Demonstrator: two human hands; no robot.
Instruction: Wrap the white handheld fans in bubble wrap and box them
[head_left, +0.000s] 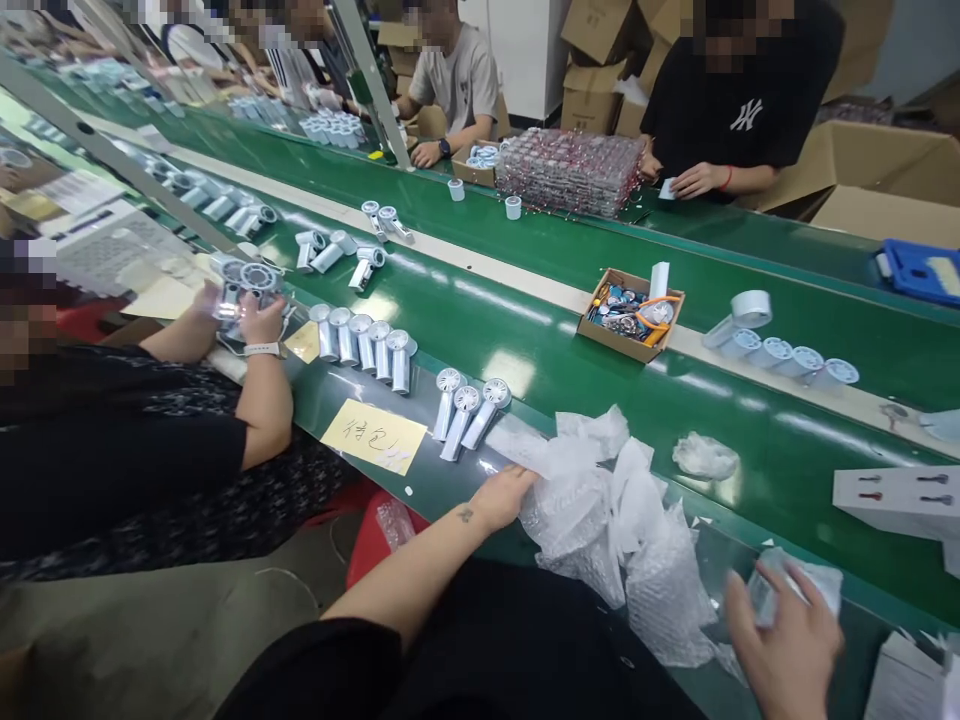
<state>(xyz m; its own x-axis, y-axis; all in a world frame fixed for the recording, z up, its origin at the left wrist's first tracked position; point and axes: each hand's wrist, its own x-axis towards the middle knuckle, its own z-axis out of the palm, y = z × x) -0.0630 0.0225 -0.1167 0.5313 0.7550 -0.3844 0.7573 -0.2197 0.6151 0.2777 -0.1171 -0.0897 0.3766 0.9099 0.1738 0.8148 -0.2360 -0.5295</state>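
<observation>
My left hand (506, 500) reaches to the near edge of the line, its fingers closed at the edge of a bubble wrap bag (574, 510); the fingertips are partly hidden. More crumpled bubble wrap bags (664, 590) spread to its right. My right hand (791, 635), slightly blurred, has its fingers apart over a bubble-wrapped packet (823, 582) at the lower right. Beyond my left hand lie three light-blue handheld fans (466, 402), beside a yellow paper with handwriting (375, 437).
Several more fans (360, 340) stand left, near a co-worker's hands (262, 320) holding fan parts. A carton of small parts (630, 315) sits mid-line. White boxes (900, 500) are at right; a crumpled plastic bag (705, 456) lies ahead. Across the belt (525, 340), other people work.
</observation>
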